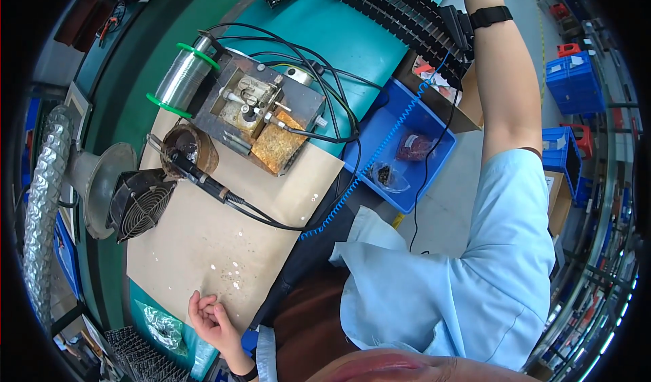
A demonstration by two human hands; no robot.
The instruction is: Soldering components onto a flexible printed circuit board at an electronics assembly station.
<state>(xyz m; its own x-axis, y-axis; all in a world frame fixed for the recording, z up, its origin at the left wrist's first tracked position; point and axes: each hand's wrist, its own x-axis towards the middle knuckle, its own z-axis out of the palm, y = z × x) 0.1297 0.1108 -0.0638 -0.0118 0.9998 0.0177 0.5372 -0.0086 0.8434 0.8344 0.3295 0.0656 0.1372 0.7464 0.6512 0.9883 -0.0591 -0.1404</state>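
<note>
My left hand (215, 322) rests at the near edge of a tan work sheet (183, 246), its fingers loosely bent and apart, with nothing in them. My right arm (505, 90) stretches to the far right, and the hand lies beyond the upper edge of the picture. Black slotted racks (400, 9) stand beside that wrist. A blue coiled cord (380, 150) runs from near the wrist down over the sheet's edge. On the sheet are a soldering iron (203, 180) in a round holder (196, 148), a metal soldering fixture (261, 111) and a solder wire spool (182, 77).
A small black fan (144, 206) and a funnel-ended foil duct (47, 212) stand at the left. A blue bin (434, 172) with bagged parts sits right of the bench, beside a cardboard box (468, 104). A clear plastic bag (163, 328) and another black rack (139, 355) lie near-left.
</note>
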